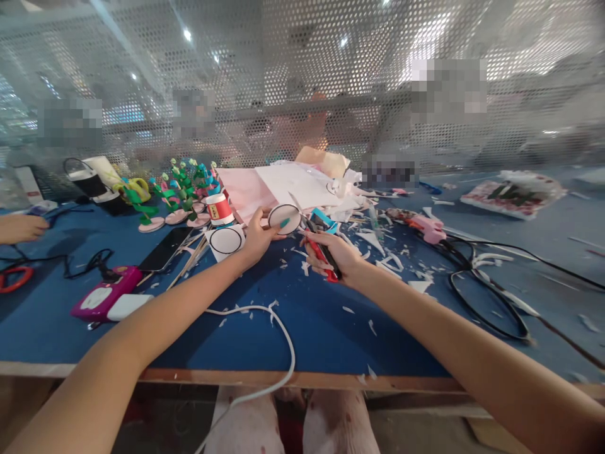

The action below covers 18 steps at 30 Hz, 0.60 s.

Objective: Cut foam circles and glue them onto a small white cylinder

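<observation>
My left hand [259, 236] pinches a small white paper disc [278, 217] with a black outline drawn near its edge. A pair of scissors [326, 255] with red and black handles is gripped in my right hand [341, 255]. Its blades point up and away, close to the right edge of the disc; whether they touch it I cannot tell. Just left of my left hand lies a white paper piece [211, 238] bearing another black circle. Behind it stands a red and white cup [219, 209].
White paper scraps [371, 243] litter the blue table [331, 334]. Green paper plants [182, 189] stand on pink round bases. A purple power adapter [101, 296], a black phone [165, 249], a white cable [283, 334] and a pink glue gun [428, 228] lie around. Another person's hand [21, 228] shows at left.
</observation>
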Tool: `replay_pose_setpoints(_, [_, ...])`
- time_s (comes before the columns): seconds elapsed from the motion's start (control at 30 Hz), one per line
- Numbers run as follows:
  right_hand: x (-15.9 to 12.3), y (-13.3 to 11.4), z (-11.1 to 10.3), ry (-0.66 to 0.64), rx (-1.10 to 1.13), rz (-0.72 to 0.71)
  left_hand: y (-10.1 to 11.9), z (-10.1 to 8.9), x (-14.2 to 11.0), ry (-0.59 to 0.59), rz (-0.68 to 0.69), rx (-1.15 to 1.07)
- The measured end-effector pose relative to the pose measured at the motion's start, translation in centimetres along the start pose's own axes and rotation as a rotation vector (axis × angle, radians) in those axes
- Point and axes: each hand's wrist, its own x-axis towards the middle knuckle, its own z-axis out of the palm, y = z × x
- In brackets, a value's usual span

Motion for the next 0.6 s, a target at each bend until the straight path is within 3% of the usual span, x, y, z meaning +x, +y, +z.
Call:
replay_pose_setpoints(0.13, [-0.19, 0.25, 0.07, -0.067, -0.049, -0.024, -0.14, 0.13, 0.11, -0.025, -0.018, 0.010])
replay_pose_setpoints(0.33, [0.12, 0.88, -0.27, 0.070, -0.229, -0.076, -0.41, 0.18, 0.44, 0.031, -0.068, -0.025])
replay_pose_setpoints(0.6, [0.09, 0.94, -0.27, 0.050, -0.279, -0.108, -0.45, 0.27, 0.30, 0.028, -0.081, -0.139])
